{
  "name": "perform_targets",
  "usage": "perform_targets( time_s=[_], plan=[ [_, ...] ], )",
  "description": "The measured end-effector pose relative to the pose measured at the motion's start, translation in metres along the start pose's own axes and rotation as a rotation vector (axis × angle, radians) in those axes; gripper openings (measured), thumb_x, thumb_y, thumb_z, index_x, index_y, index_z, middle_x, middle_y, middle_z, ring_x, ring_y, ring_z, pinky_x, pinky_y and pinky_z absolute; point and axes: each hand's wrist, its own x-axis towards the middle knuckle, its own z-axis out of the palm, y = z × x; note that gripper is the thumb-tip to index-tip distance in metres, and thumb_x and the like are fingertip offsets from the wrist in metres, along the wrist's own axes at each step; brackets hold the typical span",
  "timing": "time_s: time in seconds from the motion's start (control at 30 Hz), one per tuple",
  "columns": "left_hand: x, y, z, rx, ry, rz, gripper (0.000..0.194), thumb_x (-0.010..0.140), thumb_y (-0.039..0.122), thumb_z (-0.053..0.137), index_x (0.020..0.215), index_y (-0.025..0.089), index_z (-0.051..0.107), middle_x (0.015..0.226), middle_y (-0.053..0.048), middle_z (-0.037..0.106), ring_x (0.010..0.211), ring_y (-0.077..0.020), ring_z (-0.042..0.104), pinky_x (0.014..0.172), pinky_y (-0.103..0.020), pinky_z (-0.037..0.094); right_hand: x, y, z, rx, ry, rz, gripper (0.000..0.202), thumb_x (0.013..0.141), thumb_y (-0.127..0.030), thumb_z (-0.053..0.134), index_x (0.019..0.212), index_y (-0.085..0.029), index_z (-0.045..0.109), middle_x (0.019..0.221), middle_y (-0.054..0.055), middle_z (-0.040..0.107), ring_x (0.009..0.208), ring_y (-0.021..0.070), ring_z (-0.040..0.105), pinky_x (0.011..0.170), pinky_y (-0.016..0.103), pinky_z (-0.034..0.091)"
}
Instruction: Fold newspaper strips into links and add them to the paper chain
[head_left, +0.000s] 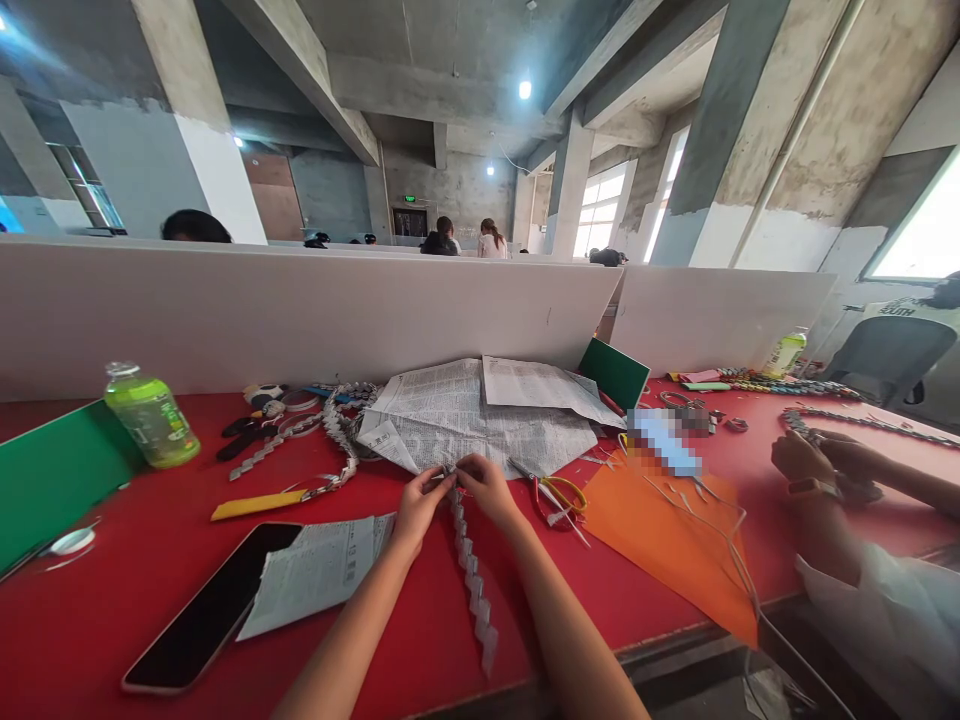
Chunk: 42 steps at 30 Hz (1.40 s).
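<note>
Grey concrete hall (442,90) surrounds a red table (420,620) with crumpled printed newspaper sheets (450,425); nearer, bare left hand (415,508) and bare right hand (491,488), fingers pinched together, clamp the far end of a narrow pale zigzag strip (471,570)

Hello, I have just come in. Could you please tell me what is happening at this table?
The person's left hand and right hand pinch the far end of a pale zigzag strip, which trails back toward the near edge of the red table. Scissors lie to the right, a phone to the left, partly under a printed sheet. Farther right, another person's hands are at a darker strip.
</note>
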Motion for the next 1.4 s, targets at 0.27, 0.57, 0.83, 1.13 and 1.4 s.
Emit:
perform_targets(
  time_s=[0.27, 0.57, 0.83, 1.13, 1.4],
  plan=[
    [0.002, -0.005, -0.002, 0.008, 0.007, -0.008, 0.054, 0.051, 0.042, 0.077, 0.094, 0.014, 0.063, 0.072, -0.003, 0.068, 0.066, -0.0167, 0.062, 0.06, -0.026, 0.048, 0.0, 0.005, 0.0, -0.035, 0.018, -0.035, 0.009, 0.072, -0.029, 0.054, 0.075, -0.021, 0.053, 0.064, -0.003, 0.055, 0.06, 0.0128, 0.051, 0.058, 0.025, 0.04],
    [0.01, -0.012, -0.006, 0.116, 0.023, 0.131, 0.044, 0.052, 0.036, 0.077, 0.089, 0.014, 0.068, 0.086, -0.006, 0.071, 0.082, -0.0213, 0.063, 0.073, -0.028, 0.048, -0.001, 0.005, -0.002, -0.068, 0.027, -0.044, 0.009, 0.071, -0.028, 0.056, 0.071, -0.021, 0.051, 0.058, -0.004, 0.052, 0.054, 0.0117, 0.048, 0.053, 0.024, 0.037],
    [0.008, -0.009, -0.007, 0.208, -0.021, 0.173, 0.046, 0.055, 0.032, 0.074, 0.098, 0.016, 0.068, 0.092, -0.006, 0.071, 0.077, -0.0203, 0.063, 0.072, -0.03, 0.049, 0.001, 0.005, -0.003, 0.033, 0.018, 0.048, 0.01, 0.068, -0.028, 0.06, 0.066, -0.02, 0.053, 0.057, -0.002, 0.057, 0.054, 0.0134, 0.053, 0.052, 0.025, 0.04],
    [0.0, 0.001, -0.006, 0.384, -0.057, 0.388, 0.041, 0.063, 0.034, 0.068, 0.101, 0.018, 0.068, 0.096, -0.007, 0.066, 0.084, -0.0199, 0.06, 0.075, -0.03, 0.048, 0.002, 0.007, -0.005, 0.02, -0.012, 0.046, 0.011, 0.068, -0.029, 0.061, 0.065, -0.018, 0.059, 0.056, -0.001, 0.058, 0.053, 0.0133, 0.054, 0.054, 0.025, 0.041],
    [0.0, -0.001, -0.002, 0.286, -0.098, 0.323, 0.043, 0.06, 0.032, 0.071, 0.1, 0.019, 0.068, 0.096, -0.005, 0.067, 0.073, -0.0154, 0.059, 0.069, -0.028, 0.049, -0.006, -0.001, 0.0, -0.07, 0.117, -0.071, 0.019, 0.073, -0.026, 0.055, 0.091, -0.021, 0.055, 0.057, -0.005, 0.057, 0.053, 0.0124, 0.052, 0.052, 0.023, 0.039]
  ],
)
